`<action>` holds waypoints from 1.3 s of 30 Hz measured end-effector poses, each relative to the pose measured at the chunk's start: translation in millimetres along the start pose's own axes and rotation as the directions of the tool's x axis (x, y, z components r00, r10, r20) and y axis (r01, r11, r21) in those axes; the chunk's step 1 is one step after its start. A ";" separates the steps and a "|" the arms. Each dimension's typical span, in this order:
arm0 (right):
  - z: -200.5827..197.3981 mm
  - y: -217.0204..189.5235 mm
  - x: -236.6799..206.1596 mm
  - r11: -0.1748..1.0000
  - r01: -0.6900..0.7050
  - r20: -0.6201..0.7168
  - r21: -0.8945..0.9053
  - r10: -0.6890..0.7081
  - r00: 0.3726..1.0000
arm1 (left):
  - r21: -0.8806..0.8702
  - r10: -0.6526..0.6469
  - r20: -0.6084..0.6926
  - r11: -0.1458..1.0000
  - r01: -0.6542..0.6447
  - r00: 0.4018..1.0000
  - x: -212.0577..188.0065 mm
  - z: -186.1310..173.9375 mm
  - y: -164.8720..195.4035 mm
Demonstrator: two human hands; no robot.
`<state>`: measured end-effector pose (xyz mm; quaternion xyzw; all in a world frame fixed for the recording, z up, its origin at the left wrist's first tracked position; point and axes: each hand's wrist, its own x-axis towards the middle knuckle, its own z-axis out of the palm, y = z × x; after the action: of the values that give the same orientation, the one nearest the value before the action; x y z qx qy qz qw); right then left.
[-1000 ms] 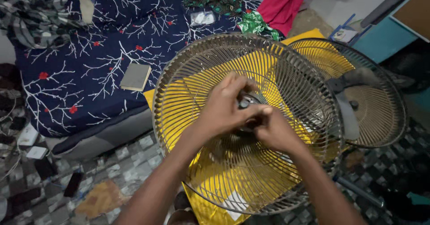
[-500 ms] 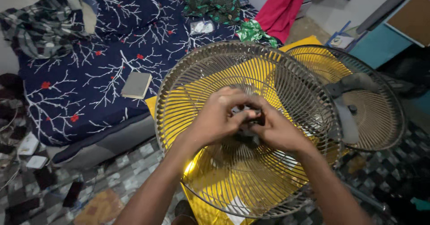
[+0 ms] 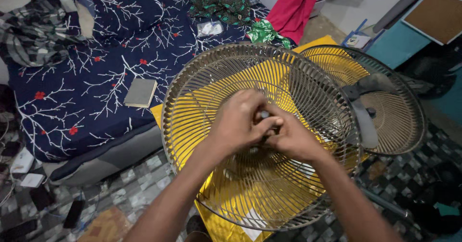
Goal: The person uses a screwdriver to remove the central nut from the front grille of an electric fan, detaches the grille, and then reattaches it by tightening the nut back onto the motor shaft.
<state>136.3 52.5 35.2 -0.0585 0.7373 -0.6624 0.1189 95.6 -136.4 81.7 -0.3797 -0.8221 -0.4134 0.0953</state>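
A round wire fan guard (image 3: pixel 202 73) faces me in the middle of the view, with yellow sheeting behind it. My left hand (image 3: pixel 239 120) and my right hand (image 3: pixel 294 138) are pressed together at the guard's centre, fingers closed around a small grey hub piece (image 3: pixel 264 114) that mostly stays hidden under them. To the right stands a second fan guard (image 3: pixel 399 126) with grey fan blades (image 3: pixel 365 121) in front of it.
A mattress with a dark blue branch-pattern sheet (image 3: pixel 96 78) lies at the left, with a grey book (image 3: pixel 140 92) on it. Clothes (image 3: pixel 219 1) and a red cloth (image 3: pixel 296 6) lie at the back. Small devices and cables (image 3: pixel 29 174) sit on the patterned floor.
My view has shifted so the guard and hands sit lower and more central. Both hands have stayed clasped on the hub, the fingers shifting slightly.
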 end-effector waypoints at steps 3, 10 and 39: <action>1.2 3.7 -1.3 0.960 0.051 -0.055 -0.276 -0.068 0.996 | -0.101 0.047 -0.083 0.993 -0.055 0.995 -5.6 -3.5 1.0; 4.1 9.5 -0.6 0.990 0.096 -0.028 0.100 -0.093 0.995 | 0.000 0.067 -0.122 0.998 -0.067 0.990 -3.6 -3.7 -5.3; 13.9 17.5 -16.8 0.981 0.048 -0.200 -0.187 -0.086 0.976 | -0.187 0.137 0.007 0.973 -0.133 0.991 4.7 0.2 -22.5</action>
<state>157.3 45.2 18.2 -0.0245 0.8004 -0.5989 0.0131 76.6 -142.1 70.0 -0.4460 -0.7531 -0.4771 0.0791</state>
